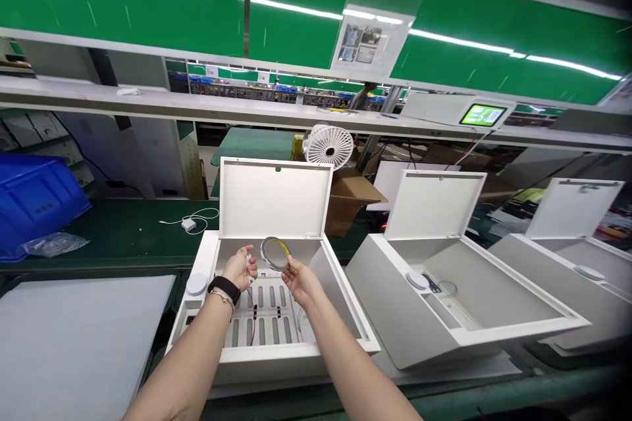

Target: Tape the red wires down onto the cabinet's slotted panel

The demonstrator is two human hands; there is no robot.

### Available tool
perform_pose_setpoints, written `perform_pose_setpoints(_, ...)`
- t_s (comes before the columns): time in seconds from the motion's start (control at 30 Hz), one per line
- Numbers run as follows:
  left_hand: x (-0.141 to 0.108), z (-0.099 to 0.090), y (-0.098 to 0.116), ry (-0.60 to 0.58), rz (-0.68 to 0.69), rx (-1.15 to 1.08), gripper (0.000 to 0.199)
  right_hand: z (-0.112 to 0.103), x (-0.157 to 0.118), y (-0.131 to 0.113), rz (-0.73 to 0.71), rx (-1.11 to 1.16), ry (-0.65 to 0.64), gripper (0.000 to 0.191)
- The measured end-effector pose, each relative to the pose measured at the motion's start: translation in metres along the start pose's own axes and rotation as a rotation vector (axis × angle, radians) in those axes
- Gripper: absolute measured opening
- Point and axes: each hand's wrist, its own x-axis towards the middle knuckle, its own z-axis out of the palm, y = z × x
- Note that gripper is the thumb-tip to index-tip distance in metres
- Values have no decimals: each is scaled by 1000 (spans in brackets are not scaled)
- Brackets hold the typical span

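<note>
Pinches a thin, round grey-and-yellow ring [263, 256] in the right hand's [300, 281] fingertips above an open white box [276, 353]; half-curls the left hand [239, 268], perhaps around something small, white [249, 262].

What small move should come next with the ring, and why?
Perhaps bring the left hand to the ring, steadying its free side: only the right hand seems to grip it, at one edge, over the open white box, and the left is close by.
</note>
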Motion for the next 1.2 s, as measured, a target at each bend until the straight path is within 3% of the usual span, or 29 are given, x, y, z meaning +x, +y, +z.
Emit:
perform_pose_setpoints(0.2, 7, -8, -4, 23, -54, -27, 21, -8, 2, 2, 133, 61, 29, 14)
perform_pose_setpoints(0.43, 7, -10, 3, 6, -155, -91, 17, -9, 4, 1, 126, 54, 41, 16)
perform_pose_setpoints(0.77, 11, -15, 7, 102, 106, -191, 20, -9, 0, 0, -19, -88, 17, 32)
perform_pose_setpoints(0.83, 13, -16, 9, 120, 118, -199, 20, -7, -4, -1, -34, -106, -48, 31)
perform_pose_setpoints(0.97, 14, -16, 11, 142, 65, -198, 21, 3, -15, -3, -128, -252, -300, 26)
perform_pose_setpoints(1.2, 6, -11, 8, 86, -16, -156, 19, 15, -35, 4, -326, -836, -475, 33)
